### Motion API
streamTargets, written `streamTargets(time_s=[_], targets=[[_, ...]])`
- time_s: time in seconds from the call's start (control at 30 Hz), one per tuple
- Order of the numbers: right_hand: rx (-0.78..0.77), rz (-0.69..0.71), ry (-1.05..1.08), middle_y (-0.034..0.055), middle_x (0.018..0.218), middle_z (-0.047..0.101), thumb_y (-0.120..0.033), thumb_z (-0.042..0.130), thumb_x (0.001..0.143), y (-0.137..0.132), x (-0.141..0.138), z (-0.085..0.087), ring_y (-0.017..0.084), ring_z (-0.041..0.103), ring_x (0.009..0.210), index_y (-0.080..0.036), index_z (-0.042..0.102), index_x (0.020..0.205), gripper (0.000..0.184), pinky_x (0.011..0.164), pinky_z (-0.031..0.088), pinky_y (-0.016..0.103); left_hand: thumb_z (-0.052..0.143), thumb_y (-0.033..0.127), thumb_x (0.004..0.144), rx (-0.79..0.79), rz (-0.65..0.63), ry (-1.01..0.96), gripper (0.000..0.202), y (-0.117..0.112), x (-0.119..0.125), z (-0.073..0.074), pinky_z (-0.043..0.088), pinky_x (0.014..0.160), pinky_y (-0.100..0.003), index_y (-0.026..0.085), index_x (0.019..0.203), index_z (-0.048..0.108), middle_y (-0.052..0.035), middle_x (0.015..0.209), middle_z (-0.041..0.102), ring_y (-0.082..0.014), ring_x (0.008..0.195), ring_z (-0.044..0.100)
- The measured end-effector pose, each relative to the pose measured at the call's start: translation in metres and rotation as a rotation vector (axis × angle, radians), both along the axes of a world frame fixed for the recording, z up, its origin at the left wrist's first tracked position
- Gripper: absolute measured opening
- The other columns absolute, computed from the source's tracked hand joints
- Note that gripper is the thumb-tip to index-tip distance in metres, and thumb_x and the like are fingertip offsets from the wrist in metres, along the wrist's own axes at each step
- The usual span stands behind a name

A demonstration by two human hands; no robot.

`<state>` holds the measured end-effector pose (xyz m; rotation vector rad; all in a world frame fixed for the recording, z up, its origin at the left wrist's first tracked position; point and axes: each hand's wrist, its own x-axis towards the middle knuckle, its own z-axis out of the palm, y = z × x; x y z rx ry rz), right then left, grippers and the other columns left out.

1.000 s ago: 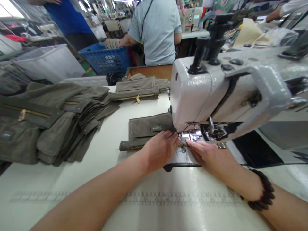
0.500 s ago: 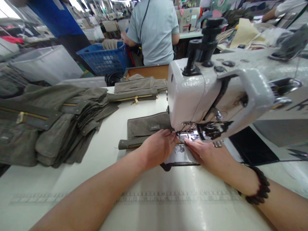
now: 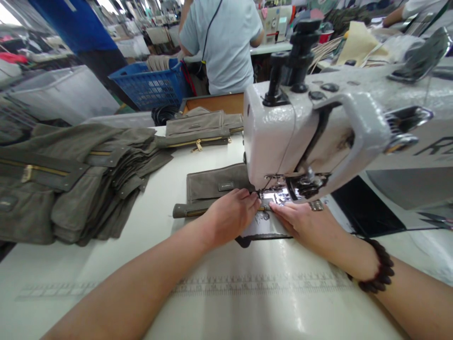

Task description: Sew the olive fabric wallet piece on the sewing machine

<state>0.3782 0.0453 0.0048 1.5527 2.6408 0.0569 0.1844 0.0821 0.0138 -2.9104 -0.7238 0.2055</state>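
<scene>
A white sewing machine [image 3: 272, 127] stands over the work, its lit needle area close to both hands. Under it lies a grey-brown fabric panel [image 3: 201, 183] with a small label and a zipper strip [image 3: 191, 211] along its near edge. My left hand [image 3: 231, 212] is closed on the zippered panel, fingers bunched together just left of the needle area; its fingertips are partly hidden. My right hand [image 3: 300, 219] lies stretched out and flat, fingertips touching the right end of the zipper strip beside the metal plate [image 3: 264, 229].
A pile of grey-brown fabric pieces [image 3: 81, 184] covers the table's left side. Behind the panel lie more zippered pieces [image 3: 194, 127]. Scissors [image 3: 437, 219] lie at far right, and a printed ruler [image 3: 247, 285] runs along the front. A blue basket [image 3: 148, 85] and a person [image 3: 226, 47] are beyond.
The view has shifted slightly, and the machine appears a little further left. Both hands keep nearly the same place on the fabric. The person beyond has moved their arms.
</scene>
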Motion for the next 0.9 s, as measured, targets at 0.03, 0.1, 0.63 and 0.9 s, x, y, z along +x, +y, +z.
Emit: streamTargets(time_s=[0.03, 0.1, 0.63, 0.9], targets=[[-0.007, -0.001, 0.003, 0.0013, 0.068, 0.064, -0.019, 0.042, 0.084, 0.0, 0.0, 0.0, 0.015, 0.058, 0.06, -0.028, 0.057, 0.108, 0.03, 0.045, 0.015, 0.025, 0.035, 0.016, 0.087, 0.008, -0.003, -0.002, 0.03, 0.001, 0.001, -0.001, 0.039, 0.084, -0.032, 0.009, 0.111, 0.052, -0.0112, 0.116, 0.054, -0.0205, 0.102, 0.05], [-0.01, -0.013, 0.022, 0.0016, 0.067, 0.063, -0.021, 0.041, 0.085, 0.0, -0.001, 0.001, 0.014, 0.058, 0.059, -0.027, 0.057, 0.108, 0.029, 0.044, 0.016, 0.024, 0.033, 0.015, 0.088, 0.022, -0.005, -0.008, 0.031, 0.003, 0.001, -0.002, 0.039, 0.084, -0.031, 0.008, 0.112, 0.051, -0.0107, 0.115, 0.055, -0.0192, 0.102, 0.05], [0.028, 0.474, 0.326, 0.001, 0.058, 0.053, -0.032, 0.036, 0.09, -0.002, 0.018, 0.006, 0.01, 0.045, 0.053, -0.016, 0.062, 0.07, 0.036, 0.052, 0.026, 0.026, 0.031, 0.011, 0.087, 0.053, -0.019, -0.291, 0.031, -0.103, -0.035, 0.0, 0.047, 0.075, -0.033, 0.005, 0.104, 0.056, -0.0133, 0.107, 0.059, -0.021, 0.092, 0.055], [0.053, 0.438, 0.335, -0.0003, 0.057, 0.052, -0.031, 0.038, 0.089, -0.004, 0.016, 0.005, 0.009, 0.043, 0.051, -0.016, 0.058, 0.065, 0.034, 0.051, 0.026, 0.025, 0.03, 0.01, 0.087, 0.085, -0.018, -0.353, 0.031, -0.106, -0.032, -0.002, 0.049, 0.073, -0.034, 0.004, 0.1, 0.058, -0.0128, 0.103, 0.061, -0.0216, 0.089, 0.056]])
